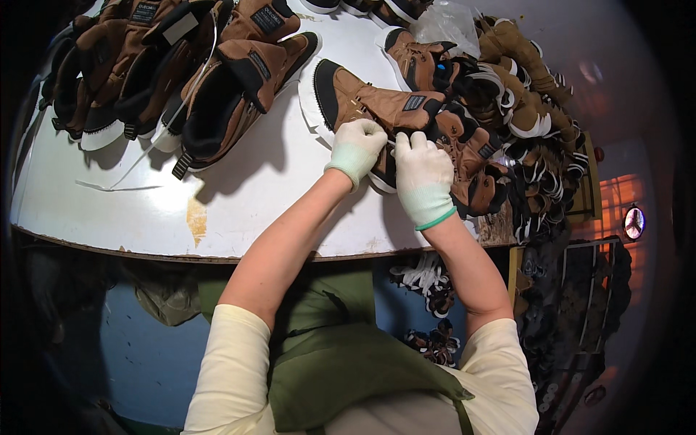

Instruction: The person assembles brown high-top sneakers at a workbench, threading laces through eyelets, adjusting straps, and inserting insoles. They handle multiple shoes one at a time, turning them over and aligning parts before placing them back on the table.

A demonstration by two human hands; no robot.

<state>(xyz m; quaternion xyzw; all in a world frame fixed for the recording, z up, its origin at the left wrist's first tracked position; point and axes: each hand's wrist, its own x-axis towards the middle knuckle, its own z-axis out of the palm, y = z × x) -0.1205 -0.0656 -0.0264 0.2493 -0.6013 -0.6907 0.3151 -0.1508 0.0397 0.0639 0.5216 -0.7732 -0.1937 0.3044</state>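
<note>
- Left hand point(357, 151): white knit glove, fingers curled closed against the near side of a brown shoe point(380, 104), around its lacing.
- Right hand point(424, 170): matching glove with green cuff, just beside the left, knuckles up, fingers folded together over the same shoe. Couldn't tell what, if anything, either hand had pinched; fingertips mostly hidden.
- That shoe sat on the white table point(275, 210) near its right end, black toe pointing left, tongue toward the right, white sole edge showing along the toe.
- More brown shoes point(475, 152) sat crowded against its right side.
- Row of brown-and-black shoes point(141, 76) stood at upper left, well apart from the hands.
- White lace point(110, 189) hung over that row, its lower end lying on the table.
- Clear plastic bag point(448, 27) lay at the top, next to a heap of tan shoes point(533, 109).
- Person wore a green apron point(355, 377) and cream sleeves point(228, 362).
</note>
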